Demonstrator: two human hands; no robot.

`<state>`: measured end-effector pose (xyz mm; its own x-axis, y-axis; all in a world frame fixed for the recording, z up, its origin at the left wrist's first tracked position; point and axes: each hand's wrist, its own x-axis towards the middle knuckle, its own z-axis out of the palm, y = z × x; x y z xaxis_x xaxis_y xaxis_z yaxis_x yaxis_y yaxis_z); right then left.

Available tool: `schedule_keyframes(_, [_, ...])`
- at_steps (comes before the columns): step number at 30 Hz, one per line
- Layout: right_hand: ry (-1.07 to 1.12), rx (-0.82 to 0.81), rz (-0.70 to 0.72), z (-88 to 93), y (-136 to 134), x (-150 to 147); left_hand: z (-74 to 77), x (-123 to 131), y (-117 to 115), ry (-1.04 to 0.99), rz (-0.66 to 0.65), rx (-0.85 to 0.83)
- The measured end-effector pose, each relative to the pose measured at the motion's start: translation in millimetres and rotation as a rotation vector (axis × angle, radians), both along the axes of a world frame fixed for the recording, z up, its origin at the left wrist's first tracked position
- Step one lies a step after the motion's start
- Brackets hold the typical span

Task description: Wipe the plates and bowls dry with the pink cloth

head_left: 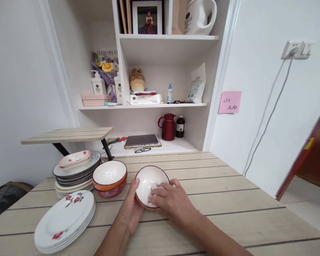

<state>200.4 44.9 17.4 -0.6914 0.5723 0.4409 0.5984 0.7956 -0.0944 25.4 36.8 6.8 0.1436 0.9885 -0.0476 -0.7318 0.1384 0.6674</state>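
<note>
My left hand (130, 209) grips the near left rim of a small bowl (149, 177), white inside with a dark rim and an orange outside, tilted toward me on the wooden table (229, 199). My right hand (170, 201) reaches into the bowl, its fingers bent and pressed on a pale cloth or tissue (156, 186) against the inner wall. Just left of it stand two stacked bowls (110, 177), the upper orange, the lower red.
A stack of flowered white plates (65, 220) lies at the near left. Behind it is a taller plate stack (76, 172) topped by a pink dish. Shelves at the back hold a red jug (168, 127), bottles and a laptop. A red-brown door edge (306, 156) juts in at right.
</note>
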Motion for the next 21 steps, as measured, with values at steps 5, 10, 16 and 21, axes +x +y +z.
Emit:
schedule_keyframes(5, [0.196, -0.118, -0.121, -5.4, -6.6, -11.2, -6.9, 9.8, -1.0, -0.002, -0.011, 0.12])
schedule_keyframes(10, [0.341, -0.197, -0.19, -10.1, -11.7, -17.9, -7.9, 20.3, -4.7, 0.056, 0.046, 0.113])
schedule_keyframes(16, [0.258, -0.141, -0.133, -4.2, -11.9, -16.4, 3.5, 18.8, -9.8, 0.115, 0.159, 0.128])
schedule_keyframes(21, [0.062, 0.014, 0.004, 6.5, 3.2, 8.1, 8.7, 10.2, -7.9, 0.123, 0.151, 0.125])
